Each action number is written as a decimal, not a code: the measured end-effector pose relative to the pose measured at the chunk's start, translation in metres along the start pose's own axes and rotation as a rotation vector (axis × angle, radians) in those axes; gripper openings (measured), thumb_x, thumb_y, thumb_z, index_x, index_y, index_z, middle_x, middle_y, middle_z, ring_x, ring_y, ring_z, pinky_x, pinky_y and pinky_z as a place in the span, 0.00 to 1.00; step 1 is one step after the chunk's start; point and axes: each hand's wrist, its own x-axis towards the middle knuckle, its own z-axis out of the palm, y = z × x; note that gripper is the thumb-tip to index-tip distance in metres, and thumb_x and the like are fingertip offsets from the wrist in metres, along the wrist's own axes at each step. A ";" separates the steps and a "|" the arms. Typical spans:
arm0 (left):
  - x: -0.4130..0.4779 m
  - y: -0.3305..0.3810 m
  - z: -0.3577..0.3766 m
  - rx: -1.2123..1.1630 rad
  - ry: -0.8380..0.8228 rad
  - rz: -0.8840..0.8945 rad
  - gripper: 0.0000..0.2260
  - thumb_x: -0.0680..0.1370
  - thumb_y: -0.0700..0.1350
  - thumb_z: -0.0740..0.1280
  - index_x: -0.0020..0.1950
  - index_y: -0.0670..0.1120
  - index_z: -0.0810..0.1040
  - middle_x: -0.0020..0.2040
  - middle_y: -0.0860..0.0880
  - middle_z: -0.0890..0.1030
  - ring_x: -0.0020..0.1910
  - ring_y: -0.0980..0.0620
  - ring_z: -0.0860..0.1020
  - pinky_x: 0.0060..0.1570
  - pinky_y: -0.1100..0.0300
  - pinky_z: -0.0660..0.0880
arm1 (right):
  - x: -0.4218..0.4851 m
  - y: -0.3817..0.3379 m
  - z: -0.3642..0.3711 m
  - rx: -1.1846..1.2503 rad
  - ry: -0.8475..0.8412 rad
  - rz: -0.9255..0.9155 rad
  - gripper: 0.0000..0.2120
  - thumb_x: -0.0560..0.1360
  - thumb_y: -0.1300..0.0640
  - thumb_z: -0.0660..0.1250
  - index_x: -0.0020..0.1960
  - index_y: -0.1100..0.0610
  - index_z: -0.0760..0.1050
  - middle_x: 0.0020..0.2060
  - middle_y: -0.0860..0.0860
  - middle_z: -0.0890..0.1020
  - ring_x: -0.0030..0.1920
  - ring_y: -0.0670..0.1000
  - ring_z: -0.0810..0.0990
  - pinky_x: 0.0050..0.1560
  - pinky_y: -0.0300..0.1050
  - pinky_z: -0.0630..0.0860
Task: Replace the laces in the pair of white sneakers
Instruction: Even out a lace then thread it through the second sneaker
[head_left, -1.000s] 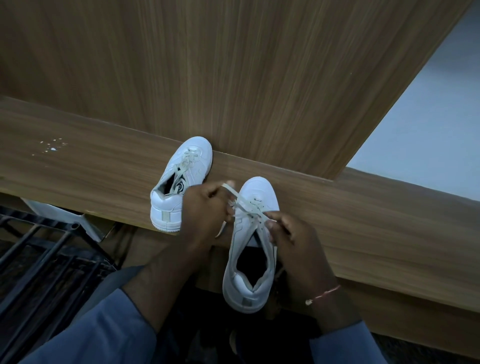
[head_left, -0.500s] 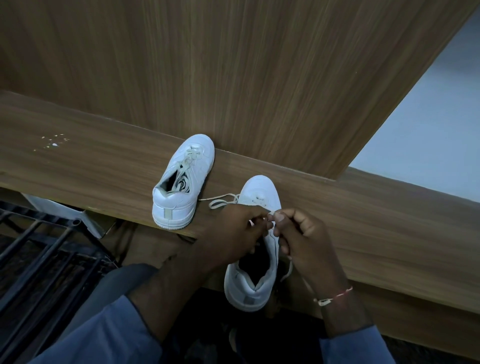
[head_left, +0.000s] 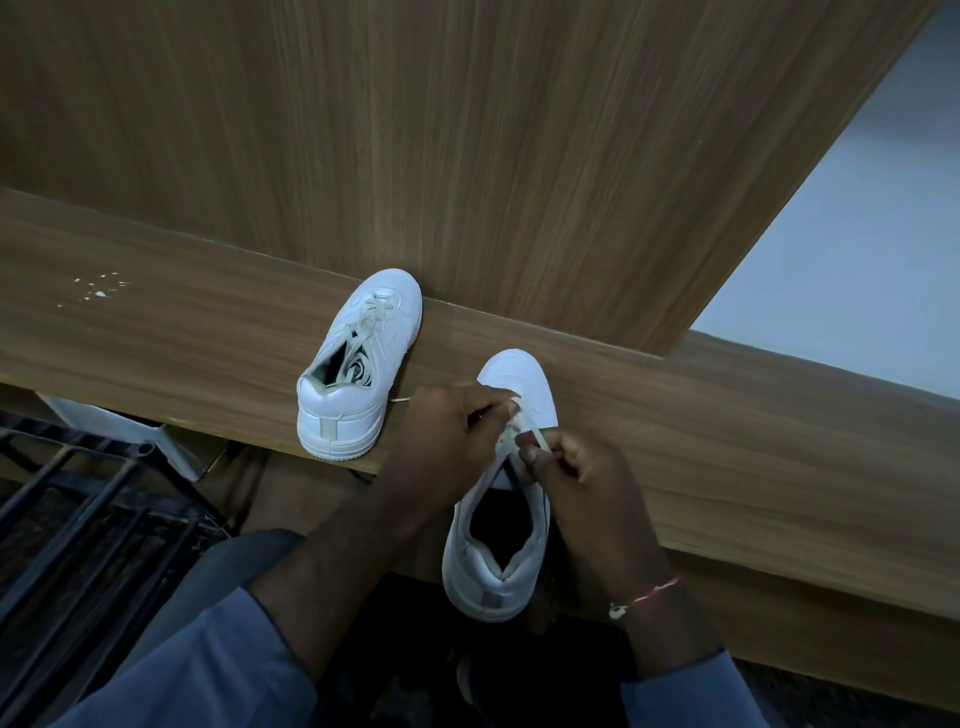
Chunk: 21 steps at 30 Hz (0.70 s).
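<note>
**Both hands on the lace at the near sneaker**

From the head camera we look down on a wooden bench (head_left: 208, 332) with an upright wood panel (head_left: 467, 156) rising behind it. The pair of white sneakers is on this bench, the two shoes just apart.

The far sneaker (head_left: 387, 345) stands to the left. Its toe touches the panel and its heel sits at the bench's front edge. Its cream laces (head_left: 370, 317) are loosely threaded, with the slack lying in the shoe's opening.

The near sneaker (head_left: 498, 587) points the same way. Its toe rests on the bench and its heel hangs out over the front edge towards the person. Its opening is dark and the upper eyelets look unlaced.

The left hand (head_left: 447, 431) lies curled over the forefoot of this shoe, its fingertips closed on the lace (head_left: 537, 435) near the lowest eyelets. A short end of lace shows on the bench just left of that hand.

The right hand (head_left: 576, 467) pinches the same lace between thumb and forefinger, just beside the left fingertips. It holds a short strand slanting across the tongue.

We see a thin bracelet (head_left: 647, 597) on the right wrist and blue sleeves (head_left: 208, 665) on both forearms. A black metal rack (head_left: 78, 493) stands below the bench at lower left. A few white specks (head_left: 98, 288) mark the bench top further left.
</note>
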 end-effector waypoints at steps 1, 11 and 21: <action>0.002 -0.002 -0.002 -0.070 0.040 -0.142 0.07 0.77 0.43 0.68 0.42 0.44 0.84 0.25 0.57 0.76 0.25 0.64 0.75 0.30 0.68 0.72 | 0.000 0.001 -0.004 -0.029 0.007 -0.002 0.10 0.79 0.52 0.66 0.42 0.55 0.81 0.33 0.45 0.82 0.35 0.41 0.79 0.42 0.42 0.77; 0.008 -0.010 -0.015 0.029 0.350 -0.315 0.08 0.75 0.42 0.69 0.54 0.47 0.79 0.49 0.48 0.77 0.36 0.53 0.78 0.41 0.63 0.74 | 0.003 -0.004 -0.011 0.168 0.225 0.061 0.11 0.79 0.50 0.65 0.41 0.50 0.82 0.25 0.47 0.75 0.25 0.44 0.68 0.29 0.37 0.67; -0.007 0.013 -0.008 -0.502 -0.014 -0.559 0.12 0.76 0.46 0.70 0.33 0.44 0.82 0.23 0.53 0.72 0.22 0.57 0.68 0.25 0.66 0.65 | 0.003 -0.019 0.002 0.036 0.049 -0.101 0.12 0.80 0.57 0.65 0.38 0.51 0.80 0.25 0.41 0.76 0.27 0.41 0.73 0.32 0.33 0.69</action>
